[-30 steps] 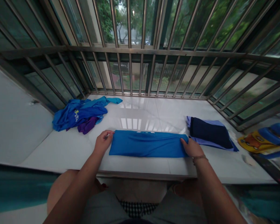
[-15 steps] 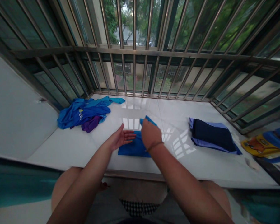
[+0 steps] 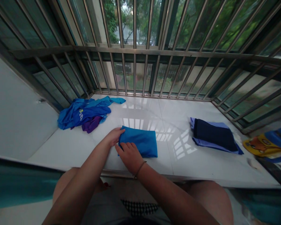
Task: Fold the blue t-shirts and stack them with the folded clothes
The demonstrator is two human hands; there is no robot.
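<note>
A bright blue garment [image 3: 140,140] lies folded into a flat rectangle on the white ledge in front of me. My left hand [image 3: 114,136] is at its left edge, the thumb on top of the upper corner and the other fingers mostly hidden along the edge. I see my right hand [image 3: 130,156] over the lower left part of the garment, palm down, its fingers resting on the fabric and its thumb spread towards my left hand. Whether fabric is under the right thumb is hidden.
A loose heap of blue and purple clothes [image 3: 84,114] lies at the left of the white ledge [image 3: 173,109]. Folded navy and lavender clothes [image 3: 214,136] are on the right, beside a yellow and blue bag [image 3: 267,143]. Metal window bars [image 3: 134,75] stand behind the ledge.
The upper flap that my right hand held has been laid down, making a neat rectangle. My right hand has moved left and nearer to me; my left hand has come onto the left edge.
</note>
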